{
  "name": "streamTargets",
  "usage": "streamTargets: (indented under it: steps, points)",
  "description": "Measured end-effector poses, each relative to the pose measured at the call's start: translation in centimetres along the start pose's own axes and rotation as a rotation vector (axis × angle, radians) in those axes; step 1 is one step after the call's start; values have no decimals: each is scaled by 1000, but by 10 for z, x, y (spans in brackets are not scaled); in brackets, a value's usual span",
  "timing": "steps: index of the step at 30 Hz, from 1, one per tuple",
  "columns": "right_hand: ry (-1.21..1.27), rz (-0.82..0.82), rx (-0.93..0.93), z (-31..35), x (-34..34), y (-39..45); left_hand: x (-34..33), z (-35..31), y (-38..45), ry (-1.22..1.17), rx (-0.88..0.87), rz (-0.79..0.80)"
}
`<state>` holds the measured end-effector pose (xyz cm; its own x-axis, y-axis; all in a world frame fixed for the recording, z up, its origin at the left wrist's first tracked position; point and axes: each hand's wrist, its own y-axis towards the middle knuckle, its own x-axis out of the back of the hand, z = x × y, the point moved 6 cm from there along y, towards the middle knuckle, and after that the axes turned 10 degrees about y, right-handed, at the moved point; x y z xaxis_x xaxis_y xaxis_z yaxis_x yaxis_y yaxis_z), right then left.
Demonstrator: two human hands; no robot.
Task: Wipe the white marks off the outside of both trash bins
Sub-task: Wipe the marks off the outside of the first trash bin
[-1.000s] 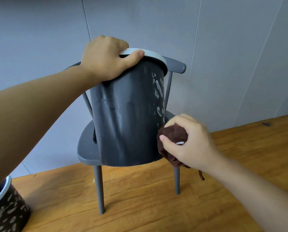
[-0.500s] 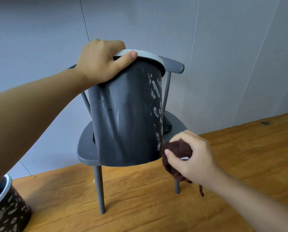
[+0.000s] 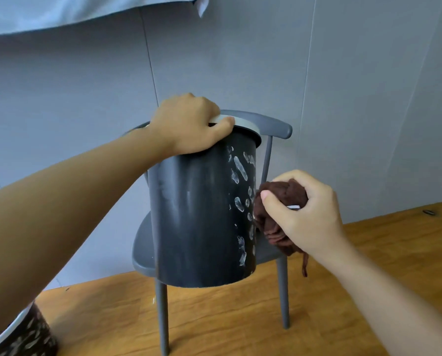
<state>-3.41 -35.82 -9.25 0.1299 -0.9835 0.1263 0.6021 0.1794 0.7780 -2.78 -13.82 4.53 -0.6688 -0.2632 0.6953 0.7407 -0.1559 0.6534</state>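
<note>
A dark grey trash bin (image 3: 196,217) with a pale rim stands on a small grey chair (image 3: 142,255), tilted toward me. My left hand (image 3: 189,124) grips its rim at the top. White marks (image 3: 240,168) run down the bin's right side; the front face shows only faint smears. My right hand (image 3: 304,214) holds a bunched brown cloth (image 3: 279,201) against the bin's right side at mid height. A second dark bin (image 3: 27,335) covered in white marks sits at the lower left corner, mostly cut off.
The chair stands on a wooden floor (image 3: 240,319) against a grey panelled wall (image 3: 343,98). A pale sheet (image 3: 60,11) hangs at the top left. A small dark object (image 3: 428,212) lies on the floor at far right.
My right hand has lifted the cloth from the bin's lower right edge up to mid height on its right side. The view has tipped upward. My left hand keeps its grip on the rim.
</note>
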Motion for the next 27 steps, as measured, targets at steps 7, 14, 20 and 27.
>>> streamTargets:
  steps: [7, 14, 20, 27]
  points:
    - [-11, -79, 38, 12, 7, 29, 4, -4, -6, 23, -10, -180]
    - [-111, -82, 143, 32, -8, 47, 4, -3, -7, -43, 8, -216]
    - [-285, -6, 186, 34, -47, 52, -2, -5, -2, -37, -18, -174]
    - [-509, 33, 178, 44, -68, 25, 0, 0, -9, -36, -36, -204]
